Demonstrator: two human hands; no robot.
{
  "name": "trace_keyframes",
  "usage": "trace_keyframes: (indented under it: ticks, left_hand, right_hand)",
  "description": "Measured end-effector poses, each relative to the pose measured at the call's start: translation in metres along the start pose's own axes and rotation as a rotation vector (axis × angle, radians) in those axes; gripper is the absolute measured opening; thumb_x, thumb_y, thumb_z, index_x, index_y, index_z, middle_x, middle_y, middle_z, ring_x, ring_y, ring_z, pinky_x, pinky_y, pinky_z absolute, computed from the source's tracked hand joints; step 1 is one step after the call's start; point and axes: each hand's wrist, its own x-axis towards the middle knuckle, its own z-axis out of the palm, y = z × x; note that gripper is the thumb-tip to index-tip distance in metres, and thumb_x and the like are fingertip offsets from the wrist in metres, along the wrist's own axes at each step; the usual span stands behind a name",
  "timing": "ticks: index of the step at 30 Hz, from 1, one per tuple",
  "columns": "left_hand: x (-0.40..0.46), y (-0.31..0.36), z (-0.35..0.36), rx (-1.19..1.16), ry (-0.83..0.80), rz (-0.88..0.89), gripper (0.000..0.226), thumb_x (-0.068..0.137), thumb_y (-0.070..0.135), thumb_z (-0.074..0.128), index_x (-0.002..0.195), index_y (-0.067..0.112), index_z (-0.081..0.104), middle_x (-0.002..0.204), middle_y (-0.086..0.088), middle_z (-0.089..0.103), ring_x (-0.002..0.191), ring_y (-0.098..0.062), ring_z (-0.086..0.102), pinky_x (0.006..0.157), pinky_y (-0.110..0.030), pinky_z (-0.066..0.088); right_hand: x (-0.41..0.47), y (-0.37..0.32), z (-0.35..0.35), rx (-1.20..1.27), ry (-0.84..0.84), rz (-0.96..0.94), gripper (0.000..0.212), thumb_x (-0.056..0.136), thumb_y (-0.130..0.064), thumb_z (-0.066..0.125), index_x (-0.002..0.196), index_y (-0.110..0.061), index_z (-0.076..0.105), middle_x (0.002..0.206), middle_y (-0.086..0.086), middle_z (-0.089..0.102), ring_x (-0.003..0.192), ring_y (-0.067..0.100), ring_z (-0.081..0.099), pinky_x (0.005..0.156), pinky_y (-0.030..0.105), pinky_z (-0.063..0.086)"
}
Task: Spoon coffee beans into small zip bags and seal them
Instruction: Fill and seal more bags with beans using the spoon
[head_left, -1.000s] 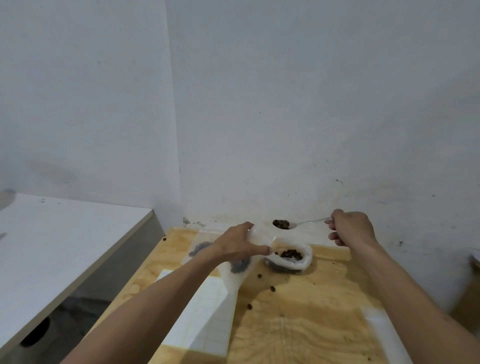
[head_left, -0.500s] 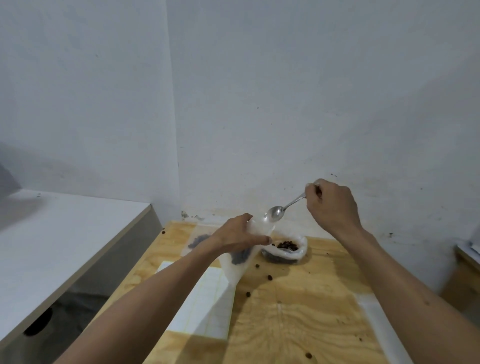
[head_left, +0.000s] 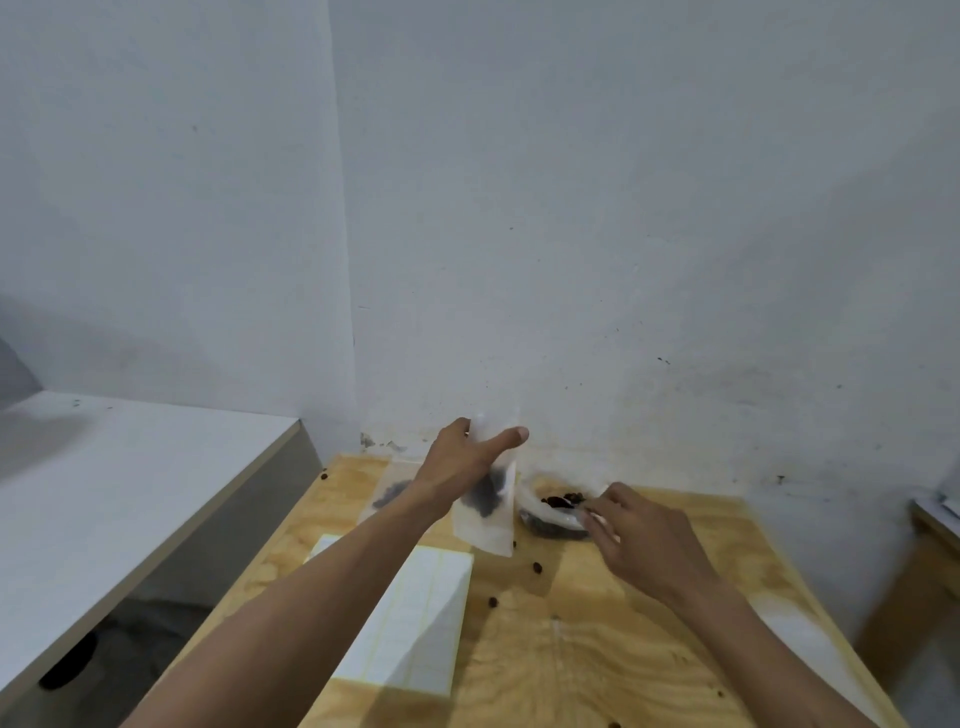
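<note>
Her left hand (head_left: 462, 462) is pinching the half-filled zip bag (head_left: 485, 512) upright above the plywood table (head_left: 597, 649) while the right hand (head_left: 644, 540), fingers curled, is reaching the bean pouch (head_left: 553, 512), so a slack grip could be tipping beans out.

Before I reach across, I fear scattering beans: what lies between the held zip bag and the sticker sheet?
Head view: bare plywood table; loose beans lie just right of that gap.
</note>
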Motion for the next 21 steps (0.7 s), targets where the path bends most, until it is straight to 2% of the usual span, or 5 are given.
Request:
trace_keyframes:
  ticks: [3, 7, 11, 14, 21]
  left_hand:
    - [0.001, 0.003, 0.002, -0.046, 0.000, -0.024, 0.074, 0.075, 0.068, 0.075, 0.115, 0.009, 0.057, 0.114, -0.003, 0.058, 0.099, -0.019, 0.056, 0.075, -0.033, 0.042]
    - [0.001, 0.008, 0.008, -0.074, 0.014, -0.015, 0.081, 0.076, 0.066, 0.075, 0.127, 0.007, 0.054, 0.126, -0.012, 0.057, 0.103, -0.020, 0.054, 0.079, -0.034, 0.041]
    - [-0.005, 0.021, 0.021, -0.154, -0.003, -0.007, 0.085, 0.071, 0.070, 0.076, 0.129, 0.012, 0.055, 0.128, -0.005, 0.060, 0.110, -0.022, 0.058, 0.083, -0.035, 0.044]
    - [-0.012, 0.031, 0.027, -0.166, 0.005, 0.032, 0.085, 0.070, 0.074, 0.076, 0.130, 0.017, 0.055, 0.122, 0.000, 0.061, 0.109, -0.019, 0.060, 0.084, -0.033, 0.046]
    - [-0.008, 0.029, 0.003, -0.370, 0.027, 0.112, 0.025, 0.090, 0.028, 0.077, 0.095, 0.004, 0.075, 0.087, -0.004, 0.075, 0.072, -0.013, 0.068, 0.066, -0.022, 0.052]
  right_hand:
    - [-0.005, -0.004, -0.008, 0.086, -0.188, -0.067, 0.035, 0.079, -0.053, 0.054, 0.105, -0.039, 0.074, 0.113, -0.019, 0.063, 0.091, 0.006, 0.067, 0.068, 0.021, 0.045]
    - [0.001, -0.016, -0.028, 0.358, -0.431, -0.067, 0.069, 0.076, -0.057, 0.047, 0.143, -0.039, 0.049, 0.146, -0.026, 0.034, 0.132, -0.003, 0.035, 0.110, 0.026, 0.031]
    - [0.017, -0.049, -0.037, 0.839, -0.328, 0.315, 0.057, 0.081, -0.065, 0.064, 0.131, -0.041, 0.052, 0.124, -0.024, 0.061, 0.112, -0.003, 0.060, 0.093, 0.025, 0.050]
    - [0.028, -0.055, -0.031, 1.009, -0.301, 0.484, 0.027, 0.086, -0.040, 0.076, 0.106, -0.023, 0.072, 0.100, -0.006, 0.078, 0.093, 0.010, 0.073, 0.084, 0.032, 0.056]
    - [0.030, -0.050, -0.030, 1.304, -0.328, 0.631, 0.023, 0.085, -0.012, 0.079, 0.103, 0.001, 0.075, 0.092, 0.008, 0.079, 0.081, 0.019, 0.076, 0.066, 0.026, 0.056]
